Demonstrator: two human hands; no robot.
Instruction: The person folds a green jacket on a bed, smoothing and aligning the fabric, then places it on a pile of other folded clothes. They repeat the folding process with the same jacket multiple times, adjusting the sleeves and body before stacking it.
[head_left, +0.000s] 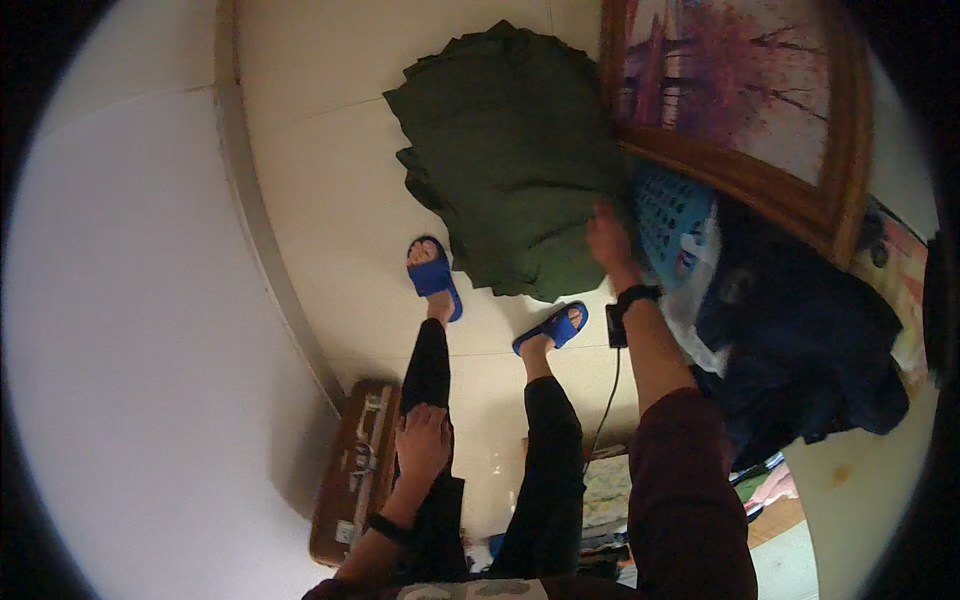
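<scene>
A pile of dark green cloth pieces (510, 157) lies on the tiled floor in front of me, its layers fanned out with jagged edges. My right hand (611, 236) is at the pile's lower right edge, reaching over the cloth. It is slightly blurred, and whether its fingers grip a layer is not clear. On my left leg (425, 367), near the knee, rests my left hand (424, 442) with nothing in it. Both wrists wear black bands. My feet, in blue slippers (431, 276), stand at the near side of the pile.
A wood-framed picture (720, 169) stands at the right. Beneath it are a blue perforated plastic basket (671, 217) and dark navy cloth (802, 337). A black box with a cable (616, 328) is beside my right forearm. A brown suitcase (352, 465) stands by the left wall (150, 300).
</scene>
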